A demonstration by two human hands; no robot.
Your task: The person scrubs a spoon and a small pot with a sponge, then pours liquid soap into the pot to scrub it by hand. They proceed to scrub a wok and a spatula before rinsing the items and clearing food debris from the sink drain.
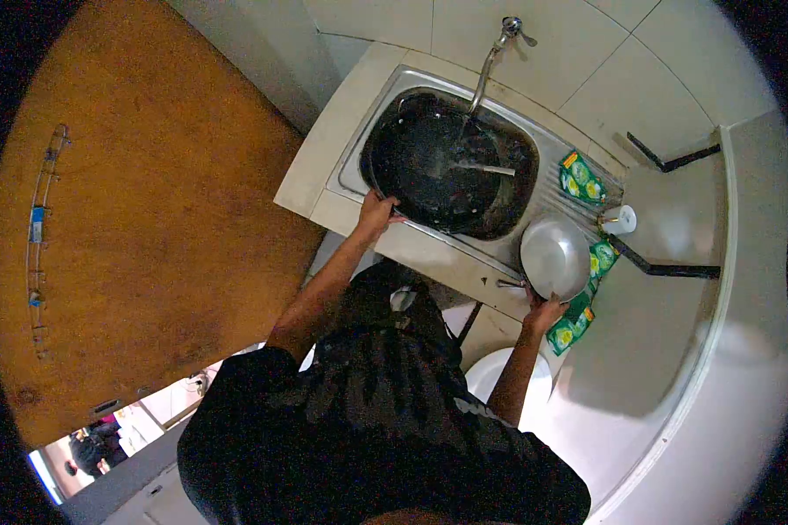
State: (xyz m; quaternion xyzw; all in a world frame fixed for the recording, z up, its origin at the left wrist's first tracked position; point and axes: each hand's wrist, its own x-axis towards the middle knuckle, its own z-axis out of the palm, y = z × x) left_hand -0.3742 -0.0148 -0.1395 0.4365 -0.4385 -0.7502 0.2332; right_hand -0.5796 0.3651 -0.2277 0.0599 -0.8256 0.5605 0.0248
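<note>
A large black basin (pixel 411 166) with water in it sits in the stainless steel sink (pixel 352 171). My left hand (pixel 377 215) is closed on the near-left rim of this basin. Inside it a pale, narrow strip-like object (pixel 497 170) sticks out toward the right. On the drainboard side, a round metal bowl (pixel 555 255) is held at its near edge by my right hand (pixel 545 313), the thumb over the rim and the other fingers partly hidden under it. A short metal piece (pixel 510 283) shows just left of the bowl.
A faucet (pixel 481 79) reaches over the basin from the tiled wall. Green packets (pixel 581 178) and a white cup-like item (pixel 619 220) lie right of the sink. Black brackets (pixel 665 269) jut from the right wall. A white bucket (pixel 508 372) stands below; a wooden door (pixel 166 192) is left.
</note>
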